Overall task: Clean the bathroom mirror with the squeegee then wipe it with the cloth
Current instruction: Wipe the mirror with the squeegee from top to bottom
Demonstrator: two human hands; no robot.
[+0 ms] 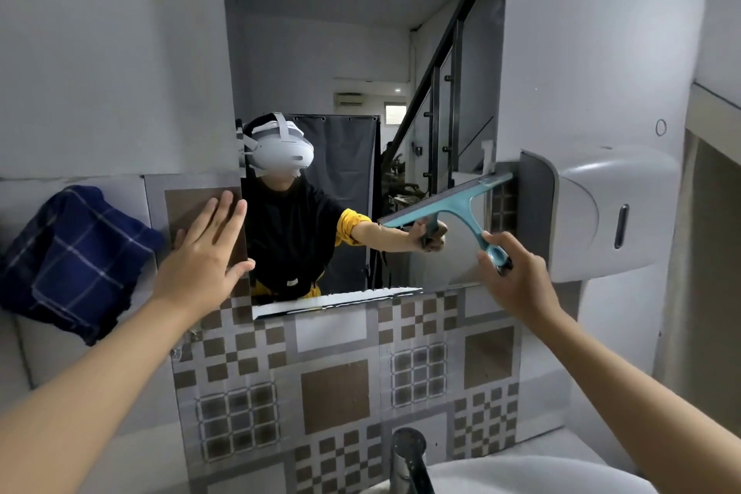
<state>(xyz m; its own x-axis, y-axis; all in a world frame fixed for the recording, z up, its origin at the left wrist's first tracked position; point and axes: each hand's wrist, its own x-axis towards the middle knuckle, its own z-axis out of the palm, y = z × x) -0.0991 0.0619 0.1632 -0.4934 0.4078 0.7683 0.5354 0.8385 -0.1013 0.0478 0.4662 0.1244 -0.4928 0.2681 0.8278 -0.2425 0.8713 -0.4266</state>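
Right hand (517,273) fingers wrapped round the squeegee (449,205) handle, blade slanting up-right across the mirror (361,52) at right of frame; left hand (204,249) spread flat, cloth (72,257) beside it.

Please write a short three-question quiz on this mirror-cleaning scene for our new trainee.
1. True or false: the right hand grips the teal plastic squeegee by its handle.
2. Where is the left hand? A) holding the cloth B) flat on the patterned tile wall beside the frameless wall mirror C) on the chrome tap
3. Where is the dark blue checked cloth?

Key: 1 true; 2 B; 3 hanging left of the mirror, untouched.
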